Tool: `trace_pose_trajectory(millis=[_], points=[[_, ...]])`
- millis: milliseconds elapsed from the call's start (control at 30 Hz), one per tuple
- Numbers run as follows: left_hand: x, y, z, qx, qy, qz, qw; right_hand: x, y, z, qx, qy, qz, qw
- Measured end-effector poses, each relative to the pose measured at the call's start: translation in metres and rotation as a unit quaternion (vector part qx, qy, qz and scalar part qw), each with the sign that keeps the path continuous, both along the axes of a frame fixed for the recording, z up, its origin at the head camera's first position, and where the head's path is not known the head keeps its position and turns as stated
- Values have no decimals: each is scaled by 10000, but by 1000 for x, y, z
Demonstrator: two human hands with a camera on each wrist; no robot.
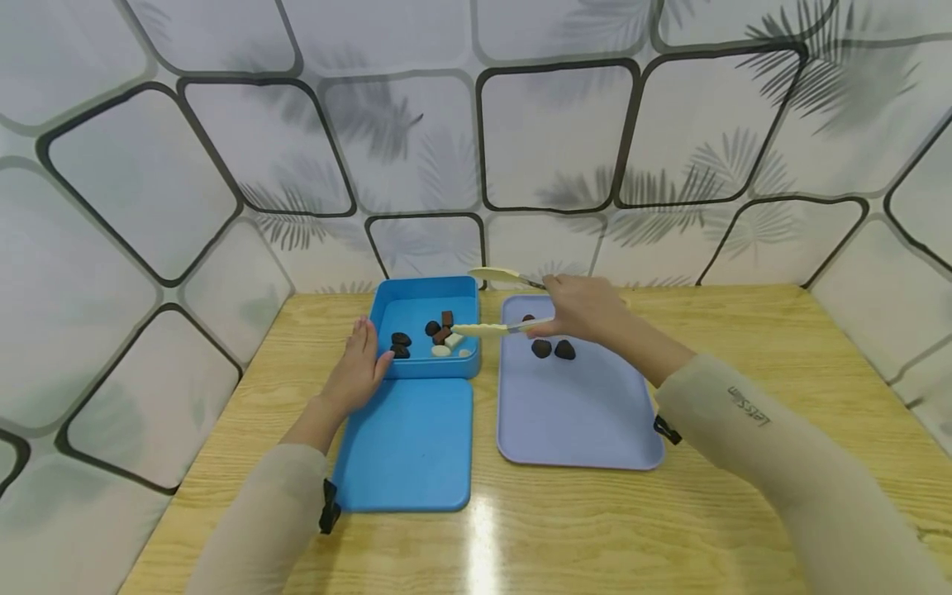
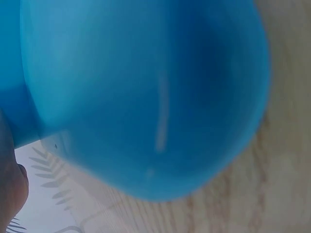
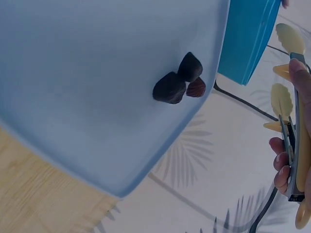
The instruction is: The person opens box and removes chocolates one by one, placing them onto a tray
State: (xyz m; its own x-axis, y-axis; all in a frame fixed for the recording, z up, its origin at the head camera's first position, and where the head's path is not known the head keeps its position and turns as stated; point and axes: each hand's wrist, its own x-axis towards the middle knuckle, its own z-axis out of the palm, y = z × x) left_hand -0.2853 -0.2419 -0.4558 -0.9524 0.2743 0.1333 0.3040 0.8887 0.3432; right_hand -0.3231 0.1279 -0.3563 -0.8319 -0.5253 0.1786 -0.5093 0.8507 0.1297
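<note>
My left hand [image 1: 355, 370] rests along the left wall of a blue box [image 1: 426, 367], fingers extended on its rim and outer side. Inside the box lie several small chocolate-like pieces: dark lumps [image 1: 401, 339], brown blocks [image 1: 447, 318] and whitish pieces [image 1: 441, 351]. My right hand [image 1: 587, 307] grips metal tongs [image 3: 297, 141] with cream scalloped tips. Their tips are spread apart with nothing between them, reaching over the box's right side. Below the right hand, a lavender tray [image 1: 573, 421] holds two dark lumps [image 3: 170, 88] and a reddish-brown shell-shaped piece [image 3: 196, 87].
In front of the box lies a flat blue lid [image 1: 409, 446], its far edge right at the box. The wooden table [image 1: 565, 529] carries everything. A patterned backdrop [image 1: 416, 149] rises behind and along both sides.
</note>
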Motion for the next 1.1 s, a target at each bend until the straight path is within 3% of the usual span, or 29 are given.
trace_pose_trajectory(millis=[333, 767, 1100], points=[[0, 0, 1, -37, 8, 31, 10000, -12, -43, 8, 499, -837, -251, 9949], [0, 0, 2, -60, -32, 55, 10000, -13, -94, -2, 745, -972, 26, 9925], [0, 0, 2, 9, -120, 23, 9999, -15, -119, -11, 762, -1211, -295, 9893]])
